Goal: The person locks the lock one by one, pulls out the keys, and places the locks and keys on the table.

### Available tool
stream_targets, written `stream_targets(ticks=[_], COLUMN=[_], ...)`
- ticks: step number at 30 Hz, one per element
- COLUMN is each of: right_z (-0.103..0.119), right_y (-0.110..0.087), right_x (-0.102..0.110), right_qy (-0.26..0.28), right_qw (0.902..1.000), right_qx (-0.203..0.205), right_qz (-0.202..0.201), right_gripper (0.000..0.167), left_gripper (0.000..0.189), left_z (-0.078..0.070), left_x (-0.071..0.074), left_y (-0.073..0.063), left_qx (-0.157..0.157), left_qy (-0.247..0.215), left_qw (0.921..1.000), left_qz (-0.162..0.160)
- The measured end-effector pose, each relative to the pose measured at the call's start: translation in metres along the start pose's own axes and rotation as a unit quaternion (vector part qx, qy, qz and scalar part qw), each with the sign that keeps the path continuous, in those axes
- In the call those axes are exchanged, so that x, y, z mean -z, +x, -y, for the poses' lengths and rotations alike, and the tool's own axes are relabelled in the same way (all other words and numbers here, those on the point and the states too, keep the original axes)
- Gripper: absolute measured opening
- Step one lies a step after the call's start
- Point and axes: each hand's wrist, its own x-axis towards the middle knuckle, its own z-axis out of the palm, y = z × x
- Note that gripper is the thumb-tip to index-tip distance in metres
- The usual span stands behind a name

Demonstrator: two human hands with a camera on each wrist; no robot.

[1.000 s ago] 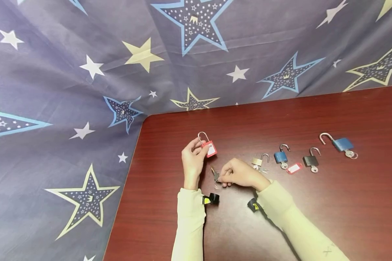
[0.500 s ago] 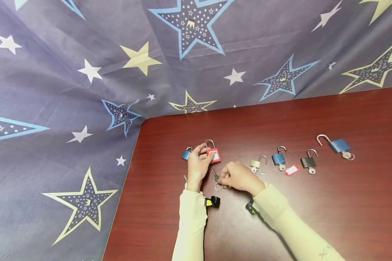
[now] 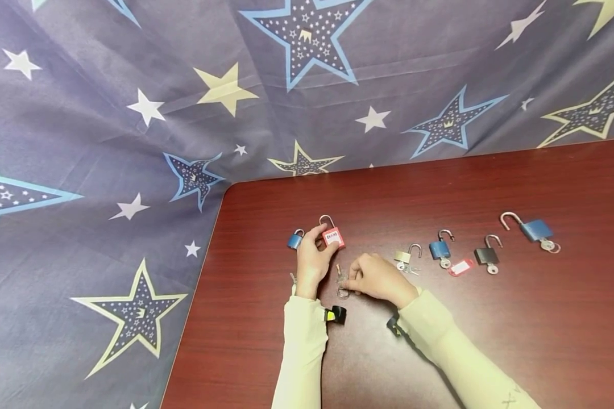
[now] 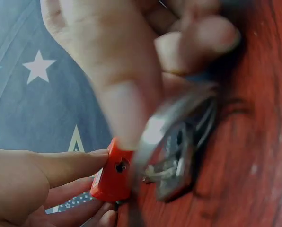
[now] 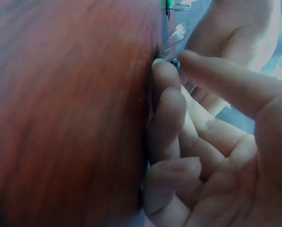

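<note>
Toward the left side of the table [image 3: 245,341], the red padlock [image 3: 334,237] sits in the left hand [image 3: 314,264], its shackle [image 3: 326,218] pointing away from the person and its keyhole [image 4: 121,165] facing back toward the key [image 3: 339,271]. The key is near the padlock but apart from it, with a ring [image 3: 343,293] at its near end. To fit the two neatly, I'd judge it best to hold the padlock firm, turn the key so its edge matches the keyhole, then push straight without forcing. The loose ring could snag under a fingertip, so it is better swung clear first. It is blurred in the left wrist view, and I cannot tell which way the key's edge is turned.

As for pose, the left hand reaches forward, thumb on the padlock's face and fingers behind, pinching it between them. The right hand [image 3: 381,279] slants in low from the right, thumb and forefinger seemingly pinching the key, the other fingers curled in toward the palm, close to the wood
</note>
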Motion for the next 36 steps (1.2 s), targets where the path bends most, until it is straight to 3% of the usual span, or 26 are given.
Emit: stream_targets(ticks=[3,9,17,21,25,29,32,36], right_z=[-0.003,-0.009,-0.021,-0.026,-0.030,-0.034,-0.036,-0.039], right_y=[-0.001,-0.004,-0.013,-0.020,-0.025,-0.025,-0.023,-0.021], right_x=[0.003,0.019,0.056,0.075,0.086,0.087,0.086,0.084], right_qy=[0.002,0.015,0.034,0.015,-0.006,-0.008,-0.006,-0.010], right_qw=[1.0000,0.9997,0.9975,0.9966,0.9948,0.9946,0.9953,0.9954], right_qx=[0.001,0.002,-0.059,-0.077,-0.094,-0.095,-0.091,-0.091], right_qz=[-0.006,-0.019,-0.019,-0.026,-0.041,-0.040,-0.032,-0.027], right_gripper=[0.026,0.023,0.020,0.021,0.018,0.013,0.009,0.009], left_gripper=[0.044,0.035,0.026,0.024,0.022,0.021,0.021,0.021], left_z=[-0.001,-0.003,-0.012,-0.020,-0.026,-0.030,-0.031,-0.033], left_x=[-0.001,-0.005,-0.008,-0.008,-0.011,-0.019,-0.025,-0.028], left_y=[-0.001,0.001,-0.002,-0.005,-0.008,-0.012,-0.015,-0.017], left_qx=[-0.010,-0.029,-0.060,-0.078,-0.086,-0.086,-0.091,-0.099], left_qy=[0.027,0.037,0.044,0.036,0.013,-0.019,-0.016,-0.001], left_qw=[0.9996,0.9988,0.9962,0.9952,0.9961,0.9948,0.9915,0.9884], left_qz=[-0.006,-0.013,-0.046,-0.047,-0.013,0.052,0.091,0.116])
